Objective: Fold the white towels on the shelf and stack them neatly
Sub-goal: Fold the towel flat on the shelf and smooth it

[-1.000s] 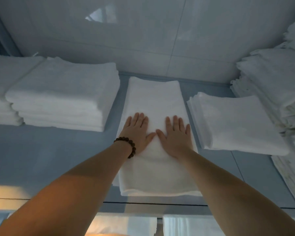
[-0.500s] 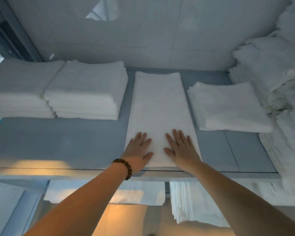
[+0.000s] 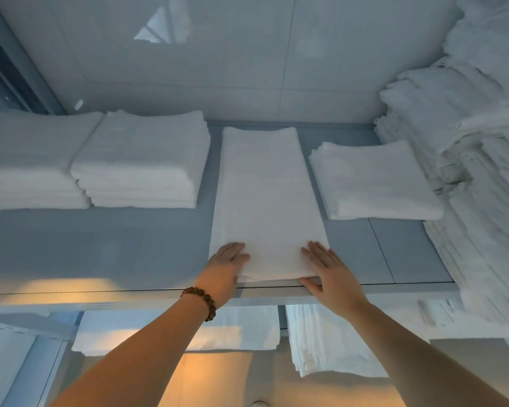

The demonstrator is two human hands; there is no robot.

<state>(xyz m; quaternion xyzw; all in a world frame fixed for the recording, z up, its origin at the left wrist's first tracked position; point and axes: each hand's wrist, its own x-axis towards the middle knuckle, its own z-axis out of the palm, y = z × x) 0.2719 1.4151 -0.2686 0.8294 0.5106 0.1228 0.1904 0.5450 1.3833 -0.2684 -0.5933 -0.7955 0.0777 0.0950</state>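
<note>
There, the long folded towel lay lengthwise on the shelf, its near end at the front edge. The left hand rested flat on its near-left corner and the right hand on its near-right corner, fingers straight and close together, pinching nothing. A towel stack stood to the left, a folded towel to the right.

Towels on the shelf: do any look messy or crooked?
Yes. The tall heap of white towels at the right end looks rumpled, with ragged, uneven edges, unlike the squarely folded white towel stacks on the left.
</note>
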